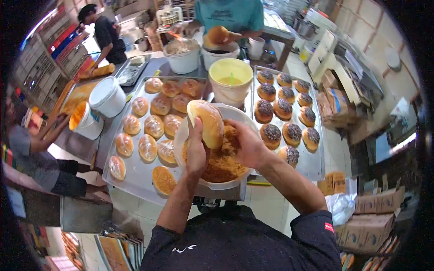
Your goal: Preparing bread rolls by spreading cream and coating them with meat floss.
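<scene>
- The person's left hand grips a golden bun, fingers curled around its lower end, holding it upright over a white bowl just above centre of the view.
- The right hand sits just beside the bun at its 3 o'clock, fingers bent and pinched around a clump of brown crumbs, pressed against the bun's side.
- The bowl is heaped with brown crumb topping and rests at the near edge of the steel table, between two trays.
- At 9 o'clock from the bowl, a metal tray carries plain glazed buns in rows; one bun at its near edge is already crumb-coated.
- At 2 o'clock, a second tray holds buns with dark chocolate sprinkles.
- At 12 o'clock from the bowl stands a yellow-rimmed bucket of yellow filling, with white tubs further back.
- Beyond the table, a person in a teal shirt holds another bun over a tub.
- At 10 o'clock lie a capped white bucket and a tipped tub with an orange inside.
- Cardboard boxes sit on the floor at 4 o'clock.
</scene>
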### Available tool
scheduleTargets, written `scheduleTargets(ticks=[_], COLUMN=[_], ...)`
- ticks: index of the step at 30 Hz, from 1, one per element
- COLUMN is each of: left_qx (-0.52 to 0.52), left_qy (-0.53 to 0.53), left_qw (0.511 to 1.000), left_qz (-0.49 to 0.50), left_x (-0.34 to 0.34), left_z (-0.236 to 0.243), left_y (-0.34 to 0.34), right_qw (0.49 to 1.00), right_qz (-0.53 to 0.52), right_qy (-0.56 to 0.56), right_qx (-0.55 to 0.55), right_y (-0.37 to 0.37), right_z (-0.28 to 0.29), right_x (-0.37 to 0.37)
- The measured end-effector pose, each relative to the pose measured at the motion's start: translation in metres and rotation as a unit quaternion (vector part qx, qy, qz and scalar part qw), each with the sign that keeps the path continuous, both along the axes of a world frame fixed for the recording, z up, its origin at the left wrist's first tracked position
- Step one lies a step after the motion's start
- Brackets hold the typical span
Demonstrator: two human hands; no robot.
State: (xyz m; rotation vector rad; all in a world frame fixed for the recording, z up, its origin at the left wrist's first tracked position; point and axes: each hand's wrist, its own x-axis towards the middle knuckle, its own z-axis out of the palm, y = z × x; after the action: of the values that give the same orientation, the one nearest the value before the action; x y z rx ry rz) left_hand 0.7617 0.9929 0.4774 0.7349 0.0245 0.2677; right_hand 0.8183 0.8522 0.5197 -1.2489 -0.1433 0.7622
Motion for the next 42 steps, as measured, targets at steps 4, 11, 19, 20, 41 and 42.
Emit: scheduleTargets(ticks=[4, 11, 19, 20, 41, 42], left_qx=[0.417, 0.207, -0.067, -0.076, 0.518, 0.614], left_qy=[0.029, 0.090, 0.056, 0.050, 0.077, 0.062], left_qw=[0.900, 0.963, 0.993, 0.993, 0.842, 0.771], left_qz=[0.122, 0.146, 0.082, 0.079, 0.129, 0.158], left_x=[0.008, -0.013, -0.034, -0.036, -0.020, -0.019], left_z=[-0.002, 0.006, -0.003, -0.001, 0.006, 0.007], left_y=[-0.013, 0.010, 0.039, 0.041, 0.002, -0.003], right_qw=[0.957, 0.989, 0.586, 0.534, 0.976, 0.976], right_qz=[0.067, 0.147, 0.378, 0.476, 0.030, 0.027], right_qy=[0.220, -0.007, -0.554, -0.502, 0.204, 0.206], right_qx=[0.179, -0.010, -0.456, -0.487, 0.069, 0.070], right_y=[0.001, 0.012, 0.061, 0.067, 0.013, 0.012], right_z=[0.018, -0.022, -0.080, -0.079, 0.023, 0.025], right_x=[0.009, 0.058, 0.040, 0.041, 0.019, 0.017])
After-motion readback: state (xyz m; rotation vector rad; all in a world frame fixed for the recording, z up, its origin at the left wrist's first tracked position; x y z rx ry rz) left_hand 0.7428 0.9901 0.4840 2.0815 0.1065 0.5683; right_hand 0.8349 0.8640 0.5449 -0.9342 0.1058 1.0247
